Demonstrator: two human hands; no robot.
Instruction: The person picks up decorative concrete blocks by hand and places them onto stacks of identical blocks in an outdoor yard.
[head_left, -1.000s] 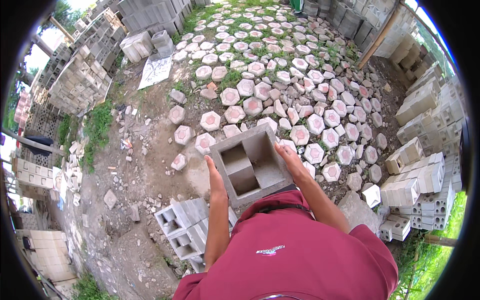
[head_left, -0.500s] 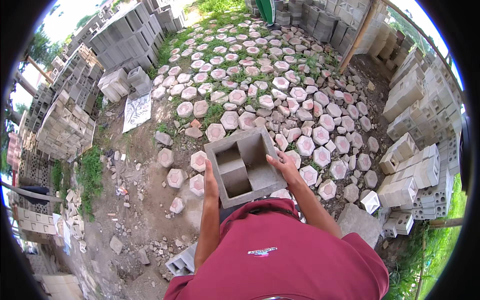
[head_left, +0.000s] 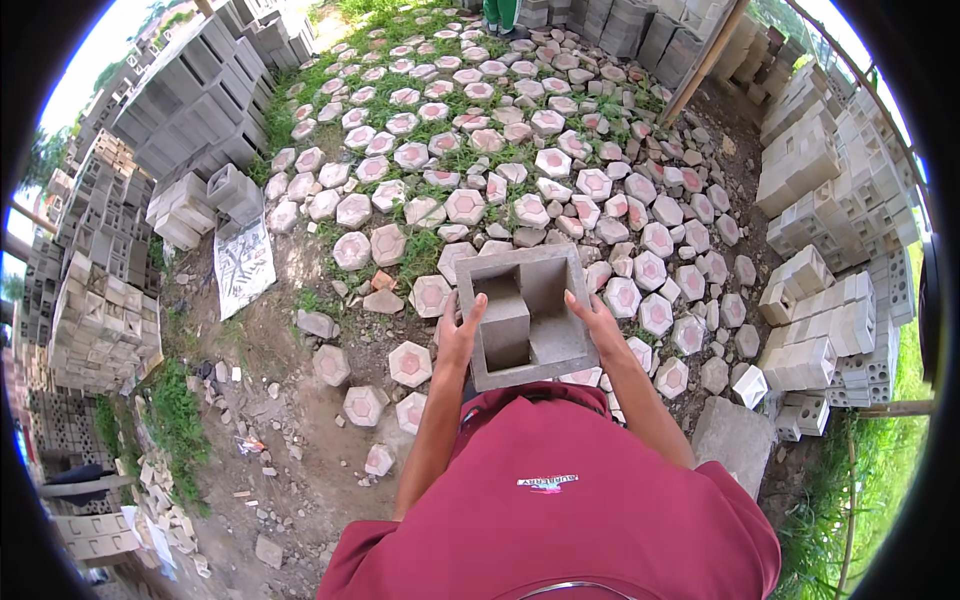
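Between my two hands I hold a square grey concrete block [head_left: 507, 331], close in front of my body. Its open face is turned up toward me, showing hollow cells split by inner walls. My left hand [head_left: 462, 328] presses on the left wall, its thumb on the rim and the fingers mostly hidden behind the side. On the opposite wall is my right hand [head_left: 598, 322], with its thumb on the top edge. The block is off the ground, above hexagonal paving stones.
Many hexagonal pavers [head_left: 463, 206] with pinkish centres cover the ground ahead, among grass and rubble. Stacked concrete blocks stand at left [head_left: 190, 95] and right [head_left: 835, 335]. A wooden post [head_left: 705, 65] leans at the back right. A person in green trousers [head_left: 500, 14] stands far ahead. A printed sheet [head_left: 243, 268] lies left.
The block has shifted right in view and turned to sit straighter. My left hand's thumb has come over the rim. The surroundings have shifted as my head turned slightly.
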